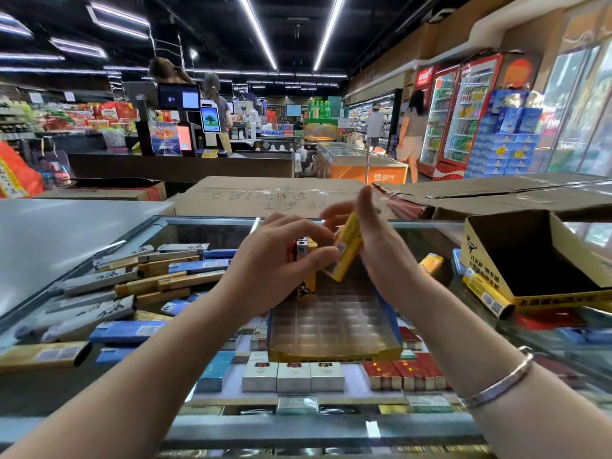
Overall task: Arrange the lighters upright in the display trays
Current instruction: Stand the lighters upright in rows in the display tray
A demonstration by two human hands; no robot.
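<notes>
A clear gridded display tray (334, 321) with a yellow front edge and blue sides sits on the glass counter in front of me. Its cells look bare except at the far left corner, where a few lighters (306, 256) stand upright. My left hand (281, 260) curls its fingers round those standing lighters. My right hand (371, 240) holds a bunch of yellow lighters (347, 248) tilted over the back of the tray, fingers stretched up behind them.
An open yellow cardboard lighter box (533, 263) lies at the right on the counter, with a loose yellow lighter (430, 263) near it. Cigarette cartons (132, 283) are piled at the left. Flat cardboard boxes (271, 195) lie behind the counter.
</notes>
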